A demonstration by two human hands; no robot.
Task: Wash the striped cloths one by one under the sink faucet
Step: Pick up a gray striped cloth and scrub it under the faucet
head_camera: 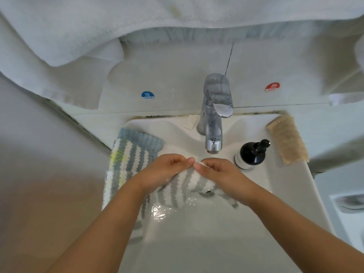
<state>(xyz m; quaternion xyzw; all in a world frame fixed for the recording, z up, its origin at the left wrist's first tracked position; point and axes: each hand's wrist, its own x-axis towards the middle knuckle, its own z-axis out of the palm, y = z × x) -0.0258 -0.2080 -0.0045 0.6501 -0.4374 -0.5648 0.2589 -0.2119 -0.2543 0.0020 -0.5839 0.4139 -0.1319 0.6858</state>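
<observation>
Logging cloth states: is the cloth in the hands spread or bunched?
Bunched: both hands pinch the grey-striped cloth gathered together over the basin.

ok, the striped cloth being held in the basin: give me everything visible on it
The striped cloth is a fluffy, chenille-like fabric in grey and white bands, looking wet and bunched. It hangs in the sink basin below the faucet spout. The left hand and right hand pinch its top edge close together, the rest draping down toward the drain. No water stream is visible.
</observation>
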